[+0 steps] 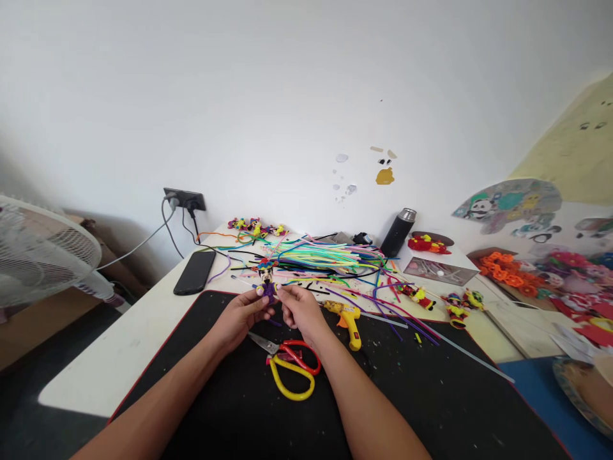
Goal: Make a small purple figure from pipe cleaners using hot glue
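Observation:
Between my two hands is a small pipe-cleaner doll [267, 275] with a colourful headpiece, a pale face and a purple body. My left hand [246, 313] is closed around its lower left side. On the other side, the fingers of my right hand [299, 308] pinch it near a white and yellow part. My fingers hide much of the doll's lower body. Just below the hands lie scissors [293, 370] with one red and one yellow handle. A yellow hot glue gun [350, 319] rests right of my right hand.
A pile of coloured pipe cleaners [316, 255] spreads behind the hands. A black phone [194, 273] lies at the left, and a black flask [398, 233] leans at the back right. More finished dolls [457, 310] sit on the right. A white fan [48, 249] stands far left.

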The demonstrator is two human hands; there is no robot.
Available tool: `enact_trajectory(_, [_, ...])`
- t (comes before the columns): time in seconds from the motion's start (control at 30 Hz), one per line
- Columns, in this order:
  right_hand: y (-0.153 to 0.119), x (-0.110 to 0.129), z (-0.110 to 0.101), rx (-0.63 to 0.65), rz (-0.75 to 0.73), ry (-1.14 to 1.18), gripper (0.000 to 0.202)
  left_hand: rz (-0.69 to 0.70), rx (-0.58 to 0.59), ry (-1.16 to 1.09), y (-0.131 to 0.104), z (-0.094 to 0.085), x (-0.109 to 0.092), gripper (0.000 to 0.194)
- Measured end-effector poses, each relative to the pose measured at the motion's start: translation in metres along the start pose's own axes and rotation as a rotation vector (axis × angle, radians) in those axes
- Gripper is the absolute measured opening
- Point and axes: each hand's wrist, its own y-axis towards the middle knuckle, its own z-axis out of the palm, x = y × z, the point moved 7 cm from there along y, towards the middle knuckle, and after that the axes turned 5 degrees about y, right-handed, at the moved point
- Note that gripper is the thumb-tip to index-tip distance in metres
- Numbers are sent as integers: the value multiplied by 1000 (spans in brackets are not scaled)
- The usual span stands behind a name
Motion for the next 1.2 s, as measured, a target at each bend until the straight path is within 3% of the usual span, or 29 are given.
enact_trajectory(0.23, [-1,0,0,-7,7,0,48,-6,-30,45,1,0,1,36])
enact_trajectory(0.37, [-1,1,0,-2,7,-5,49,54,-92,164,-2,-8,-18,40])
enact_trajectory(0.47, [-1,2,-3,-17,1,6,48,119,-137,422,-10,-25,-45,37])
enact_trajectory(0.57, [-2,4,-2,-17,-10,-3,45,99,-140,670,-20,-47,-65,42])
enact_trajectory(0.77, [-2,2,5,34,-45,-107,45,-33,-308,851,-32,-105,-68,64])
enact_trajectory(0.87, [-1,0,5,36,-68,-147,44,-18,-317,918,-28,-117,-62,61])
enact_trajectory(1.0, [-1,0,5,26,-96,-234,39,17,-329,1078,-19,-120,-62,49])
enact_trajectory(1.2, [-1,-6,4,1,-76,-331,34,55,-354,1539,-19,-116,-73,17])
